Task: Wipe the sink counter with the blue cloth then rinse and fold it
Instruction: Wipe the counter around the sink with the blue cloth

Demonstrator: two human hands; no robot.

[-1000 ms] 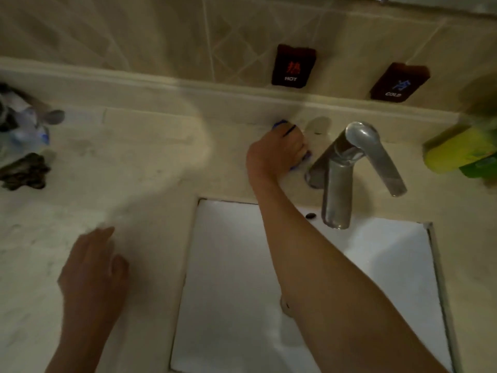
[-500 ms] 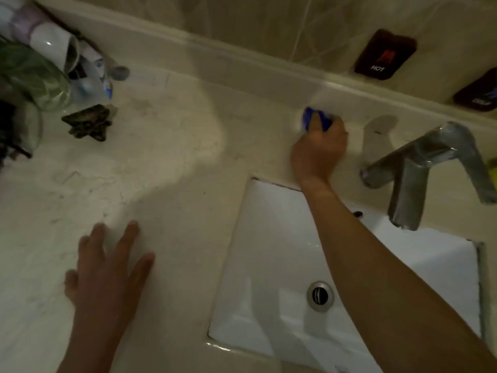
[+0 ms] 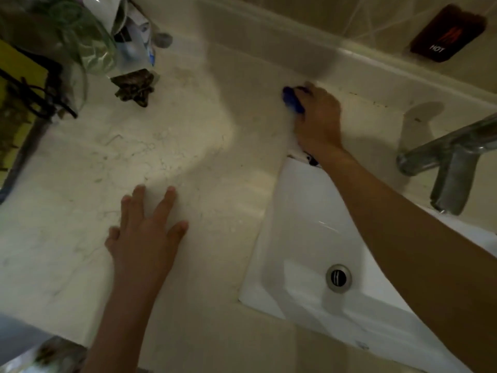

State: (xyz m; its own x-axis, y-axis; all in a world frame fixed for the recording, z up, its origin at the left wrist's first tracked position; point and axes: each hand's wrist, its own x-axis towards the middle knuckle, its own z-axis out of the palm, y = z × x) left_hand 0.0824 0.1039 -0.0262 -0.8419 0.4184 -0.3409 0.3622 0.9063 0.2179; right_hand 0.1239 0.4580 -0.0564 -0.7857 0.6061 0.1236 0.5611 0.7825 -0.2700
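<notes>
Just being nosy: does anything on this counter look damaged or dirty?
Yes. The sink's back-left corner looks chipped or grimy, with dark marks beside the wrist. Small dark specks dot the counter along the back ledge, past the blue cloth.

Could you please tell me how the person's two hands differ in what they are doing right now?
The left hand rests flat with spread fingers, holding nothing; the right hand grips the blue cloth. The left sits nearer the camera, the right by the back ledge. Both are on the counter.

both forearms are bare up to the frame edge by the sink [image 3: 295,265], no sleeves, watch or rings showing on the left hand [image 3: 145,235] or right hand [image 3: 320,119]
</notes>
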